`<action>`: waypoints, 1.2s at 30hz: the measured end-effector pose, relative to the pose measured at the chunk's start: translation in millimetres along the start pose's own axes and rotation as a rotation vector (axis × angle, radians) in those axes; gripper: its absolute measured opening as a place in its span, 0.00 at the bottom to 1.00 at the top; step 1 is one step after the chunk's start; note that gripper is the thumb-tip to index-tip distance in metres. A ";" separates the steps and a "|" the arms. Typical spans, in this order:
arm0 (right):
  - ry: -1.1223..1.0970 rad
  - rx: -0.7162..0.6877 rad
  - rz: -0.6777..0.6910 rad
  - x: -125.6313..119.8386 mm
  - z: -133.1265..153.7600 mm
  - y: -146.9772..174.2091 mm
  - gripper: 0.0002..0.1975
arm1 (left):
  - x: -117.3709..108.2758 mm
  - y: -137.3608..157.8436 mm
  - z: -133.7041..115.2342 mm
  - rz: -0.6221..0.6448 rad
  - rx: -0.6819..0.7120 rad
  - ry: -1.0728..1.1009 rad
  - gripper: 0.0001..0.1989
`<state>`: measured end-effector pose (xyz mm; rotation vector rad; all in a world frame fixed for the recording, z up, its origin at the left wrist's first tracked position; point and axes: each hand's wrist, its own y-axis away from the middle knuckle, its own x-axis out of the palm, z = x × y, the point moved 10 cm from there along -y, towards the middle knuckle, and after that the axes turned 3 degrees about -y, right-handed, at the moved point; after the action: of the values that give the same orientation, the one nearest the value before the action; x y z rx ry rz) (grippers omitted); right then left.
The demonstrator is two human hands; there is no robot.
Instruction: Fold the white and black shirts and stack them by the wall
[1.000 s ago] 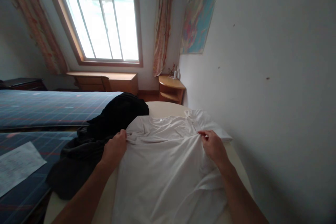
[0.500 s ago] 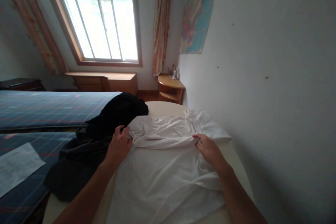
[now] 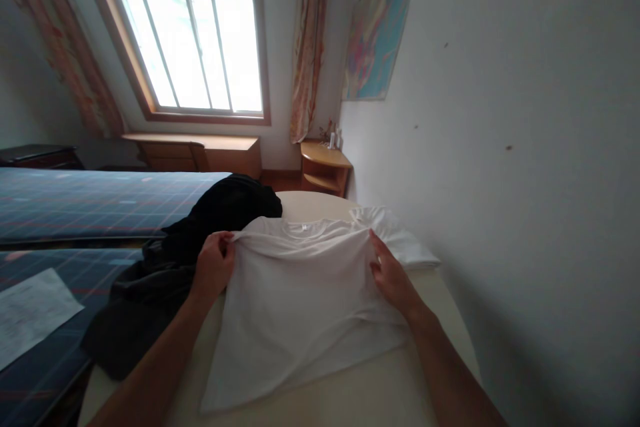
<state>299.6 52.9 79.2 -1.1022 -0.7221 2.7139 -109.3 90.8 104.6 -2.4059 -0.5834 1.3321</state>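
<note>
A white T-shirt (image 3: 305, 300) lies partly on the round cream table (image 3: 370, 390), its neckline at the far end. My left hand (image 3: 216, 263) pinches the shirt at its left side, below the sleeve. On the other side my right hand (image 3: 393, 277) grips the shirt between thumb and fingers. The cloth is stretched between both hands, raised in a ridge, and its lower part hangs down toward me with the hem slanting. Behind my right hand, a folded white cloth (image 3: 410, 247) rests on the table and is partly covered by the shirt.
A heap of black and dark grey clothing (image 3: 165, 280) lies along the table's left edge. Beyond it are plaid mattresses (image 3: 100, 203) with a sheet of paper (image 3: 37, 313) on one. The white wall (image 3: 525, 213) stands close on the right. A corner shelf (image 3: 327, 163) is at the back.
Both hands have lifted the gripped shirt cloth; the left hand moved outward to the left. The shirt is pulled tauter and its hem has come up into view.
</note>
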 end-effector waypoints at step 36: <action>-0.089 0.300 0.810 47.1 30.7 46.5 0.20 | 74.4 154.4 -141.2 1.150 0.532 0.317 0.14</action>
<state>247.4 13.8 46.7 -1.4227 0.2051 3.3587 76.9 -17.4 50.4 -2.3622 1.2543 1.1264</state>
